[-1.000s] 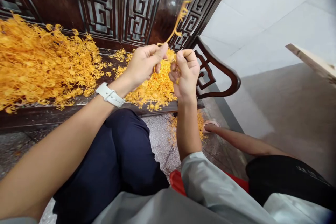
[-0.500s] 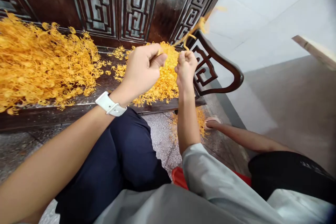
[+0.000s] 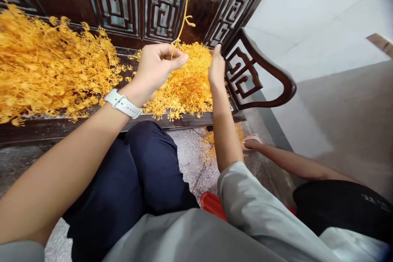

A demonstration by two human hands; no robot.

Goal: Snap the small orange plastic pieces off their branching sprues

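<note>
My left hand [image 3: 156, 65], with a pale watch strap on the wrist, pinches the lower end of a thin yellow branched stem [image 3: 185, 14] between thumb and fingers. The stem rises above the hand, its short side branches pointing right. My right hand [image 3: 217, 68] is apart from it to the right, seen nearly edge-on with one digit stretched upward; nothing shows in it, and its other fingers are mostly hidden. Behind and below both hands lies a heap of small yellow claw-shaped pieces [image 3: 193, 82]. A larger pile of yellow branched stems [image 3: 52, 69] covers the left side.
Both piles lie on a dark wooden bench [image 3: 61, 131] with a carved back [image 3: 119, 4] and a curved armrest [image 3: 276, 77] at right. More yellow bits [image 3: 210, 147] are on the floor. Another person's leg [image 3: 291, 163] is at right, near a red plastic thing [image 3: 213, 205].
The stem, earlier stretched blurred above both hands toward the upper right, now stands upright from my left hand. My right hand has come away from its pinch and its finger has straightened.
</note>
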